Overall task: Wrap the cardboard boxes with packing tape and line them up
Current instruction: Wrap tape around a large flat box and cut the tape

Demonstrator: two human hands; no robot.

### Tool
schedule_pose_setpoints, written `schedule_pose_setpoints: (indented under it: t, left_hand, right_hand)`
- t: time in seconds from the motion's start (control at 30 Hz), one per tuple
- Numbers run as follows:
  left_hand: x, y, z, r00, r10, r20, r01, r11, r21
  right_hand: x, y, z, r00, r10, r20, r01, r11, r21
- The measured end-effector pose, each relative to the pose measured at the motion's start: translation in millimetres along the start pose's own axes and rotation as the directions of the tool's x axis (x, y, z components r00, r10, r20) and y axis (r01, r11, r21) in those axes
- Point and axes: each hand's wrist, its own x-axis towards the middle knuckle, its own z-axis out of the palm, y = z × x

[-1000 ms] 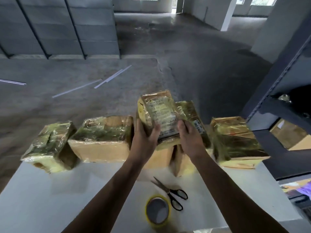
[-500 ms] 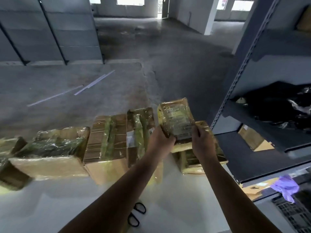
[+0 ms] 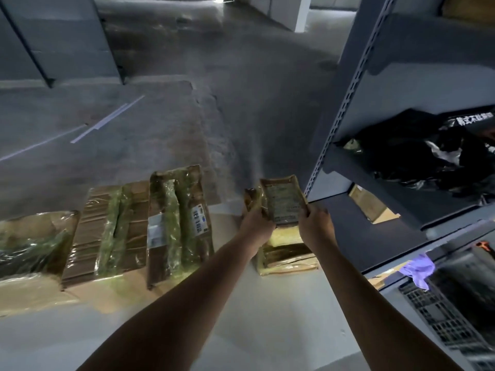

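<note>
Taped boxes (image 3: 176,223) already line the counter (image 3: 241,330). The left hand (image 3: 255,223) and right hand (image 3: 316,224), each grip pinching a side, hold a small box (image 3: 282,200) over the rightmost box (image 3: 286,259); seemingly wrapped, it awaits placing.

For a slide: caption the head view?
Left hand and right hand hold a small tape-wrapped cardboard box above the rightmost wrapped box on the white table.

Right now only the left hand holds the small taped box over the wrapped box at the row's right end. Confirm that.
Not quite: in the head view both hands hold it. The left hand and the right hand grip the small taped box over the wrapped box at the row's right end.
</note>
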Motion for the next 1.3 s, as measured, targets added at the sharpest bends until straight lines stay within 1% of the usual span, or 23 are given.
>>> schedule_pose_setpoints:
  t: [0.1,0.17,0.27,0.37,0.47,0.53,0.63,0.73,0.8,0.87,0.97,1.0,1.03,1.1,1.17,1.23,1.27,1.3]
  left_hand:
    - [1.4,-2.7,14.8,0.999,0.044,0.005,-0.044,0.999,0.000]
    - [1.2,-3.7,22.9,0.998,0.063,0.015,-0.063,0.998,0.017]
    - [-1.0,-1.0,28.8,0.993,0.107,0.054,-0.111,0.990,0.084]
    - [-3.8,1.4,25.0,0.993,0.102,0.067,-0.109,0.988,0.114]
    - [-9.0,4.9,15.0,0.993,0.088,0.076,-0.095,0.991,0.095]
    - [-12.3,10.2,4.8,0.995,0.091,0.028,-0.093,0.993,0.076]
    - [-18.9,18.7,-18.1,0.990,0.139,-0.036,-0.134,0.982,0.131]
    - [-25.8,16.7,-53.2,0.964,0.183,-0.194,-0.169,0.982,0.086]
    - [-34.9,11.0,-84.3,0.914,0.258,-0.314,-0.204,0.960,0.193]
    - [-44.1,2.1,-116.5,0.853,0.320,-0.412,-0.223,0.938,0.267]
    - [-56.1,-15.3,-162.7,0.755,0.331,-0.566,-0.149,0.927,0.343]
    - [-57.2,-23.8,-176.3,0.743,0.319,-0.588,-0.107,0.924,0.366]
    - [-58.6,-31.6,-187.3,0.756,0.289,-0.587,-0.061,0.924,0.377]
    - [-61.6,-46.7,-201.3,0.811,0.183,-0.556,0.016,0.943,0.333]
    - [-65.7,-58.0,-203.5,0.879,0.105,-0.466,-0.004,0.977,0.212]
    - [-68.1,-64.6,-198.9,0.947,0.034,-0.319,-0.033,0.999,0.010]
    - [-68.5,-67.7,-195.9,0.964,0.009,-0.265,-0.024,0.998,-0.054]
    - [-69.5,-69.4,-193.3,0.971,-0.003,-0.241,-0.017,0.997,-0.081]
  right_hand:
    - [6.7,9.3,1.1,1.000,0.024,-0.001,-0.024,1.000,0.012]
    - [8.6,15.1,1.0,0.999,0.021,0.024,-0.022,1.000,0.019]
    - [5.7,16.4,-0.1,0.998,0.009,0.063,-0.006,0.999,-0.051]
    - [-2.3,6.5,-1.4,0.997,-0.045,0.056,0.053,0.985,-0.164]
    - [-10.3,-13.8,-1.5,0.993,-0.105,0.052,0.112,0.981,-0.156]
    - [-14.9,-29.4,-0.4,0.986,-0.148,0.076,0.157,0.977,-0.144]
    - [-23.4,-55.5,4.6,0.966,-0.233,0.108,0.240,0.969,-0.059]
    - [-31.6,-82.3,17.7,0.925,-0.333,0.182,0.338,0.941,0.004]
    - [-36.4,-102.5,31.6,0.891,-0.380,0.248,0.391,0.920,0.006]
    - [-43.2,-122.1,47.5,0.861,-0.400,0.316,0.415,0.910,0.020]
    - [-56.7,-146.1,69.6,0.863,-0.309,0.401,0.301,0.950,0.083]
    - [-60.1,-151.8,76.4,0.857,-0.295,0.422,0.278,0.955,0.103]
    - [-63.3,-156.5,82.2,0.856,-0.286,0.430,0.264,0.958,0.112]
    - [-65.6,-160.3,89.8,0.864,-0.250,0.436,0.219,0.968,0.121]
    - [-66.5,-159.4,95.2,0.864,-0.197,0.464,0.147,0.979,0.141]
    - [-69.8,-157.0,99.9,0.860,-0.159,0.485,0.090,0.983,0.163]
    - [-71.5,-155.6,102.1,0.870,-0.158,0.467,0.082,0.980,0.179]
    - [-72.2,-153.6,103.7,0.888,-0.167,0.429,0.089,0.976,0.197]
